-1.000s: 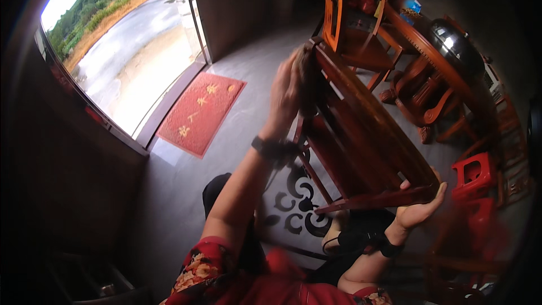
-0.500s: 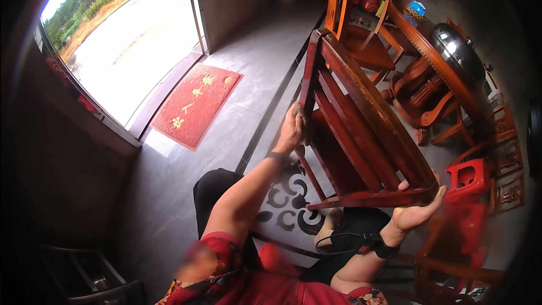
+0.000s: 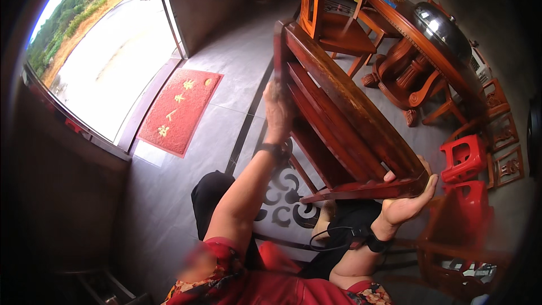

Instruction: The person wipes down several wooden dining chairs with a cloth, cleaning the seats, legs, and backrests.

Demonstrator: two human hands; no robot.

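A dark reddish-brown wooden piece of furniture with slats point(image 3: 350, 118), perhaps a chair or small bench, is held tilted in front of me. Its long top rail is worn along the edge, and a flat panel shows beneath the slats. My left hand point(image 3: 276, 114) grips its left side post, with the fingertips hidden behind the wood. At the near right corner my right hand point(image 3: 407, 199) is wrapped round the frame from below, its thumb up along the outside. Both wrists wear dark bands.
A red doormat point(image 3: 180, 112) lies by the open doorway at left. Beyond the held piece stand a wooden chair point(image 3: 339, 39) and a round table point(image 3: 395, 14) with a shiny dark dome. Red plastic stools point(image 3: 464, 158) are at right. My knees are close below.
The held furniture has swung a little left and its top tips over slightly, both hands still on it. The whole view has also shifted, so the room appears further left.
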